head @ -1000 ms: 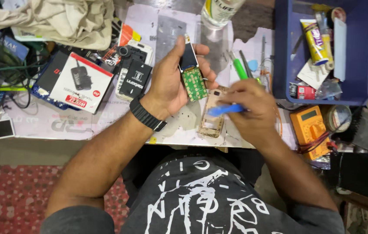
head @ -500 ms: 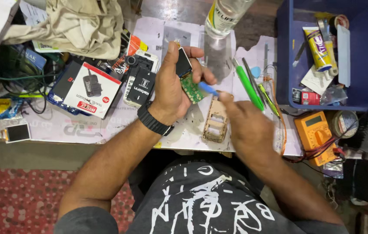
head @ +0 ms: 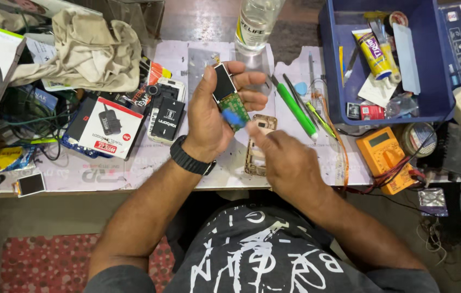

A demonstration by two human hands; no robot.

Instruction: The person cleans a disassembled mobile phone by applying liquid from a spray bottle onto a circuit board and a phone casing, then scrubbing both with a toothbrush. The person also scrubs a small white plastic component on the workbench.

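Cluttered repair bench [head: 133, 173], strewn with boxes, cables and tools. Left hand [head: 209, 116] clamped on a bare phone board [head: 229, 97], held upright above the bench, screen part on top, green circuit below. Right hand [head: 282, 157] closed around a blue tool [head: 232, 117], tip touching the green circuit. Gold phone frame [head: 259, 146] lying empty on the bench just below both hands, so stripped already, by the look of it. Work on the board apparently mid-way, nothing refitted yet. Green screwdriver [head: 295, 108] and orange meter [head: 385, 157] waiting to the right.
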